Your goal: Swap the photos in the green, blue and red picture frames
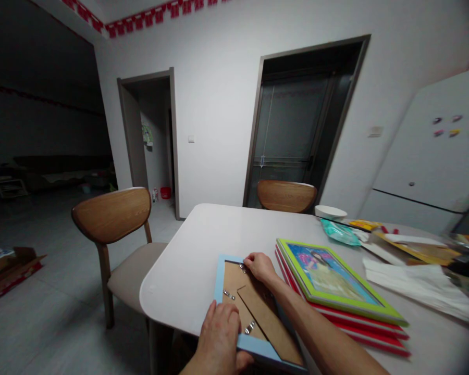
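Note:
A light-blue picture frame (220, 276) lies face down at the near edge of the white table, its brown backing board (254, 297) with a fold-out stand facing up. My left hand (221, 330) grips the frame's near left corner, fingers over the rim and thumb at the near side. At the far edge, my right hand (261, 266) has its fingers curled and pinched at a small metal clip (243, 268); the fingertips partly hide it. More metal clips (249, 327) sit on the board. My right forearm covers part of the frame's right side.
Right of the frame is a stack of picture frames, a green one (336, 276) above red ones (369, 336). Beyond are a teal packet (340, 232), a white bowl (330, 212) and white wrapping (418, 284). Wooden chairs (115, 214) stand at the table's left and far sides.

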{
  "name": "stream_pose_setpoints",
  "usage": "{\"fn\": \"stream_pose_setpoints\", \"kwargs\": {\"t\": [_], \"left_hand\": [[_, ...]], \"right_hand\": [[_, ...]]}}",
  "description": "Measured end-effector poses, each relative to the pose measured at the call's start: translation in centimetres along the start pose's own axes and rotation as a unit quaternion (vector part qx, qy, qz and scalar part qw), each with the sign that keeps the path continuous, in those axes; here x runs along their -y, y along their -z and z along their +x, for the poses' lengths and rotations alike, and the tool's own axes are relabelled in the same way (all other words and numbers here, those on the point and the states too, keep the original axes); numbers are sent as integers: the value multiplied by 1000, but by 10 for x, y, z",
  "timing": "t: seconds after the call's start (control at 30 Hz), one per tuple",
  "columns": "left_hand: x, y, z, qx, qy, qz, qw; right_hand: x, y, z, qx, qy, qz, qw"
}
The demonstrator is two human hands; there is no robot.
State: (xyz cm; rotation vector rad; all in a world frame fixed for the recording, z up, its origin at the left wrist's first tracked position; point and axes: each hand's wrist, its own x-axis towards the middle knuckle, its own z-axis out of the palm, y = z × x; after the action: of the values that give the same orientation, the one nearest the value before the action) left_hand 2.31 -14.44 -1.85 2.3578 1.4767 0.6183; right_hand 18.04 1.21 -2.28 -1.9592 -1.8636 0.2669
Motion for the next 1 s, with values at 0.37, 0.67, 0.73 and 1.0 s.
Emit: {"fn": "stream_pose_setpoints", "kwargs": {"t": [0.37,0.67,0.73,1.0], "left_hand": [[-3,0,-2,-7,6,-8,1000],[-4,-3,-4,-7,11,-4,1000],[-2,-5,-4,-5,6,-8,1000],[0,-3,-3,2,0,-7,1000]], "right_hand": [[7,-8,-2,13,-30,-32,999],[5,-6,2,-3,-33,-43,999],[3,-4,1,-7,-38,-38,999],[-2,0,3,5,-23,6,1000]]}}
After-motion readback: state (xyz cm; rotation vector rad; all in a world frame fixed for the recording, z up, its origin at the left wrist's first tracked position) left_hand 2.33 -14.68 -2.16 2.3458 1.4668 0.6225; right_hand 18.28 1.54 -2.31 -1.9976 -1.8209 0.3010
